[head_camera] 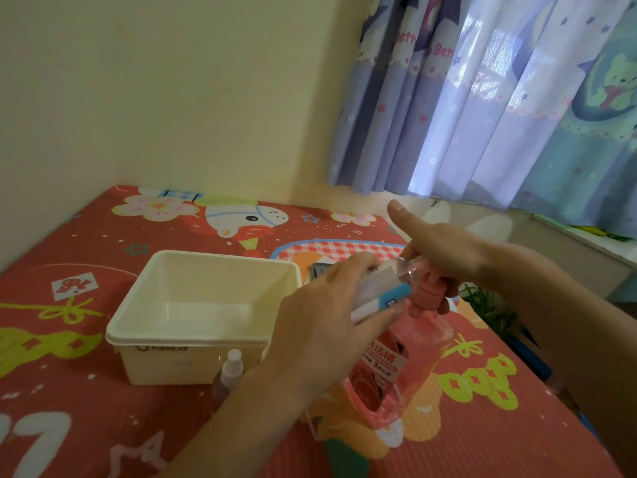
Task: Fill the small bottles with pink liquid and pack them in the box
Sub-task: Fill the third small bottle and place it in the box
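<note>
My one camera sits on the head, looking forward and down, close over the surface (103, 426) toward the wall corner.

Home, child's room, cartoon curtains (499, 98), colourful play mat (86, 322)

Pale yellow walls (165, 98) meet at a corner beside daylit cartoon-print curtains (482, 98), above a red patterned tabletop (86, 426).

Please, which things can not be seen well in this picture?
- Head view: the small bottle is mostly hidden by the left hand; its fill level cannot be told.
- The pump of the pink bottle is covered by the right hand.
- The spray bottle is blurred, partly behind the forearm.
- The box label is too small to read.
</note>
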The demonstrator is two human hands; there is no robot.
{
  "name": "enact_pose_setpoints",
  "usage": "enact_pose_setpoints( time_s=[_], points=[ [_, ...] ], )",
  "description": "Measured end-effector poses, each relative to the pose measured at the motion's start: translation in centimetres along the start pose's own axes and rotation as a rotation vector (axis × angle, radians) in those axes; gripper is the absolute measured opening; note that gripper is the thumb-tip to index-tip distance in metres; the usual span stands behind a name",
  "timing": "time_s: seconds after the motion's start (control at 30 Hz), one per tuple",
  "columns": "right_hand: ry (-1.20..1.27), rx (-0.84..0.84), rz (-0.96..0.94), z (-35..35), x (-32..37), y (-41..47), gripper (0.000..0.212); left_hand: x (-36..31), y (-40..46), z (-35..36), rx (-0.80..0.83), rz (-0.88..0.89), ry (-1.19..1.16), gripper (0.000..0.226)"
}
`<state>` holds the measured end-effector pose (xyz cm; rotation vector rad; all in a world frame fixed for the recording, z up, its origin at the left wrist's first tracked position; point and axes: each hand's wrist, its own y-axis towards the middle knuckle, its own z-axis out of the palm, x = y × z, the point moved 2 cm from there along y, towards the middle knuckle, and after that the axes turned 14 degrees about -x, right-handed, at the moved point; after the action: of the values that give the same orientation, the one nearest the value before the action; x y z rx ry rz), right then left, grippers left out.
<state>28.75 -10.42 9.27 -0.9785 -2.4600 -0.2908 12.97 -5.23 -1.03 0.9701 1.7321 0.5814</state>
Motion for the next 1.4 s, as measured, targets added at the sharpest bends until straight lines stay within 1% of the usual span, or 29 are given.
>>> enact_pose_setpoints(
  time_s=[0.13, 0.2, 0.33, 0.43, 0.53, 0.6, 0.63, 0.73, 0.8, 0.93, 1.03, 1.1, 1.2, 1.27, 1.33, 1.4],
  points=[
    [-0.031, -0.099, -0.051, 0.9, -0.4, 0.0, 0.088, 0.1, -0.1, 0.1, 0.019, 0.001, 0.024, 0.048],
    [-0.025, -0.080, -0.044, 0.6, -0.3, 0.0, 0.091, 0.1, -0.1, 0.1, 0.023, 0.001, 0.017, 0.046],
    [-0.003, 0.043, 0.020, -0.4, -0.2, -0.3, 0.104, 0.0, 0.0, 0.0, 0.030, -0.023, -0.042, 0.046],
    [0.002, 0.003, 0.012, -0.1, -0.2, -0.2, 0.104, -0.1, 0.0, 0.0, 0.013, -0.022, -0.038, 0.046],
    [-0.002, -0.080, -0.023, 0.8, -0.6, 0.0, 0.097, 0.0, -0.1, 0.1, 0.021, -0.025, -0.030, 0.047],
    [-0.004, -0.102, -0.044, 1.0, -0.6, 0.0, 0.094, 0.1, -0.1, 0.1, 0.037, -0.032, -0.044, 0.047],
    [-0.007, -0.085, -0.041, 0.9, -0.5, 0.0, 0.094, 0.2, -0.1, 0.1, 0.041, -0.036, -0.052, 0.047],
    [-0.002, 0.033, 0.004, 0.1, -0.2, -0.2, 0.098, 0.1, 0.0, 0.1, 0.044, -0.058, -0.089, 0.047],
    [0.014, 0.073, 0.026, -0.3, -0.1, -0.2, 0.099, 0.0, 0.0, 0.0, 0.039, -0.063, -0.111, 0.046],
    [-0.016, -0.009, 0.014, 0.5, -0.3, 0.0, 0.096, 0.2, 0.0, -0.1, 0.043, -0.071, -0.110, 0.045],
    [-0.022, -0.073, -0.018, 1.0, -0.6, 0.3, 0.102, 0.3, 0.0, 0.0, 0.060, -0.079, -0.105, 0.043],
    [-0.018, -0.060, -0.013, 0.7, -0.5, 0.2, 0.103, 0.2, 0.1, -0.1, 0.068, -0.084, -0.117, 0.043],
    [-0.037, 0.030, 0.003, -0.2, -0.2, -0.3, 0.103, -0.1, 0.1, -0.2, 0.070, -0.087, -0.152, 0.044],
    [-0.040, 0.058, 0.004, -0.5, 0.0, -0.3, 0.108, -0.2, 0.1, -0.2, 0.054, -0.077, -0.154, 0.043],
    [-0.048, 0.020, -0.005, -0.2, -0.1, 0.0, 0.111, -0.2, 0.1, -0.3, 0.041, -0.070, -0.130, 0.043],
    [-0.047, -0.034, -0.021, 0.5, -0.3, 0.1, 0.099, -0.1, 0.0, -0.3, 0.042, -0.064, -0.101, 0.044]
  ],
)
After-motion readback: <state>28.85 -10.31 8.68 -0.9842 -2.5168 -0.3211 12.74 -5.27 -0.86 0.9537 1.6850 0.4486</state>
